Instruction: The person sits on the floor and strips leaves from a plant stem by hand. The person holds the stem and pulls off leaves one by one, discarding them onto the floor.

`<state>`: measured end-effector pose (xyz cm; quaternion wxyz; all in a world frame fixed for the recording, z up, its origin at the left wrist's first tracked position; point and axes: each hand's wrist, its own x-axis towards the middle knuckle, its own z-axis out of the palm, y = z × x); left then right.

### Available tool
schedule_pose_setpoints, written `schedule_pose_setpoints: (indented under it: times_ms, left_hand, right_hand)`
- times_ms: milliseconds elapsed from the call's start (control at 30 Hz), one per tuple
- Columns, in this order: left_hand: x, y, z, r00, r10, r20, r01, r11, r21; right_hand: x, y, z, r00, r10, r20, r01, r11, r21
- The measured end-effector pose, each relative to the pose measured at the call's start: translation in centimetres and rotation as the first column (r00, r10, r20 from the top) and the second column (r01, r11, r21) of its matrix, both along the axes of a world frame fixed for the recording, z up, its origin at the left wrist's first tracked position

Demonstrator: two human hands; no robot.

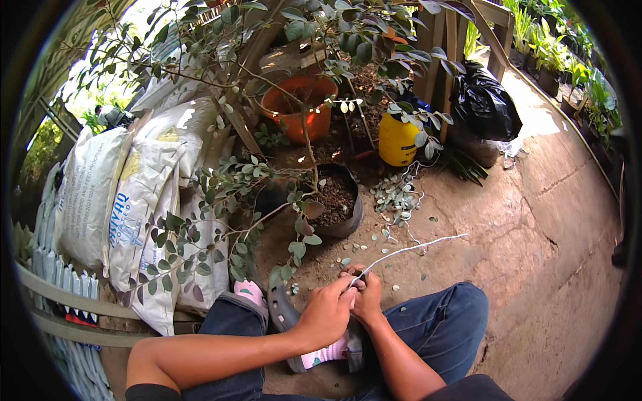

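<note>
My left hand [326, 311] and my right hand [368, 295] meet in front of my shins, both closed on a thin white wire [406, 250]. From my fingers the wire's free end runs up and to the right, above the concrete floor. Just beyond my hands stands a plant in a black grow bag [346, 220] filled with dark soil [333, 198]. Its thin stem [310, 150] forks into leafy branches, some hanging low at the left. More wire [419, 200] lies tangled beside a heap of cut leaves [396, 198] to the right of the bag.
Filled white sacks [135, 200] are stacked at the left, near a curved chair slat [75, 295]. Behind the plant are an orange pot [306, 120] and a yellow container [396, 140]. A black plastic bag [484, 105] stands by a wooden frame. Loose leaves dot the cracked floor [541, 250].
</note>
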<state>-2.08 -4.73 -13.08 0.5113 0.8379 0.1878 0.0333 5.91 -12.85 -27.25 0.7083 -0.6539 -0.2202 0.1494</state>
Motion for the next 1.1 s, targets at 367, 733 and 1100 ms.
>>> schedule_pose_setpoints:
  times_ms: [367, 733, 1100]
  left_hand:
    - [-0.3, 0.8, -0.1, 0.998, -0.059, 0.005, 0.059, 0.998, 0.005]
    - [-0.6, 1.7, -0.1, 0.994, -0.079, 0.073, 0.071, 0.991, 0.11]
    - [-1.6, 3.2, 0.3, 0.99, -0.12, 0.069, 0.103, 0.972, 0.209]
  right_hand:
    - [0.2, -0.1, -0.2, 0.994, 0.066, 0.087, -0.064, 0.998, -0.023]
    - [-0.5, 0.3, -1.3, 0.996, 0.057, 0.075, -0.055, 0.998, -0.03]
    - [-0.8, 0.2, 0.6, 0.976, -0.02, 0.219, 0.039, 0.996, -0.082]
